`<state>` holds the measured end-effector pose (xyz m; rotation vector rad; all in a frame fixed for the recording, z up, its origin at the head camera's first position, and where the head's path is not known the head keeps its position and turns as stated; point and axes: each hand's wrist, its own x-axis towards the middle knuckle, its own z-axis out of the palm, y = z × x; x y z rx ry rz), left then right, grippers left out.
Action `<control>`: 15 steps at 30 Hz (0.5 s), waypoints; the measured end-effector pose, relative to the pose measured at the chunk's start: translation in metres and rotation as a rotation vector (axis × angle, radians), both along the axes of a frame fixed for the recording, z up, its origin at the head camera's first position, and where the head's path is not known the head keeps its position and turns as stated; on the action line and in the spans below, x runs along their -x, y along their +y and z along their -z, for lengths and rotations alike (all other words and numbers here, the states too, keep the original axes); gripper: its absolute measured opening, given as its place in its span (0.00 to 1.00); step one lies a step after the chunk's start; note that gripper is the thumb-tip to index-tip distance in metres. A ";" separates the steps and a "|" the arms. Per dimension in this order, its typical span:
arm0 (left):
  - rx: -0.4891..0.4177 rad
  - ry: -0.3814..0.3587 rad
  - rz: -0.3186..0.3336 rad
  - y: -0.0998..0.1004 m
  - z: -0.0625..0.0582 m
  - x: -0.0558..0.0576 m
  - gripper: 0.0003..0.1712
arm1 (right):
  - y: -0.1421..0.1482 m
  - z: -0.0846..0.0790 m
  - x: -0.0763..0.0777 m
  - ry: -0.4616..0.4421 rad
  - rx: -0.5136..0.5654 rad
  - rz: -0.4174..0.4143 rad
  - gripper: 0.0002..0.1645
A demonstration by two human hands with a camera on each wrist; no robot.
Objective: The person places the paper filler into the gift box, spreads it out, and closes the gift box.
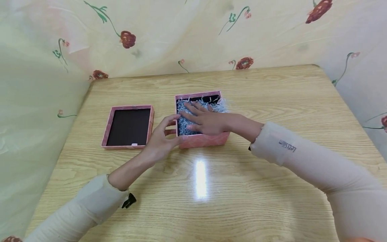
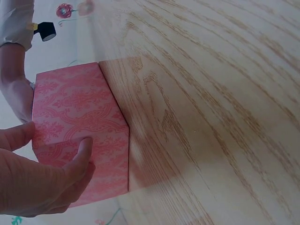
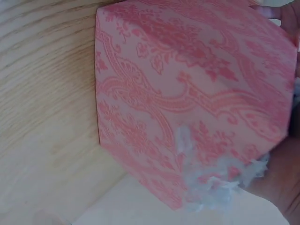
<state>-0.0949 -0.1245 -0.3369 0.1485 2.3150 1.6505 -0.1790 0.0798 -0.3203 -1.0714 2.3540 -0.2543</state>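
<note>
A pink patterned box [image 1: 203, 140] stands on the wooden table, filled with blue shredded paper [image 1: 185, 127]. My left hand [image 1: 160, 139] holds the box at its near left corner, thumb by the front rim and curved fingers along the left side. In the left wrist view those fingers [image 2: 77, 164] lie against the pink wall. Palm down over the box, my right hand [image 1: 208, 121] rests on the shredded paper with fingers spread. A dark item [image 1: 211, 98] shows at the box's back right corner, partly covered by shreds. The right wrist view shows paper strands [image 3: 211, 187] hanging over the rim.
Left of the box lies a matching pink lid [image 1: 105, 138], inside up, with a black lining and a small white tab [image 1: 134, 144]. The wooden table [image 1: 229, 201] ends at a flower-printed cloth [image 1: 181, 37] behind and on both sides.
</note>
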 end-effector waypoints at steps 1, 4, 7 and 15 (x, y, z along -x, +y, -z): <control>-0.001 -0.001 -0.001 0.000 0.000 0.000 0.38 | -0.001 0.001 0.002 -0.023 -0.005 0.002 0.37; -0.006 -0.007 -0.003 0.001 -0.002 -0.001 0.38 | -0.005 0.006 0.007 -0.083 -0.014 0.002 0.37; -0.010 -0.015 -0.008 0.002 -0.002 -0.001 0.38 | -0.008 0.010 0.012 -0.120 -0.021 -0.007 0.37; -0.004 -0.018 -0.011 0.003 -0.005 0.000 0.38 | -0.008 0.007 0.015 -0.141 -0.023 -0.006 0.37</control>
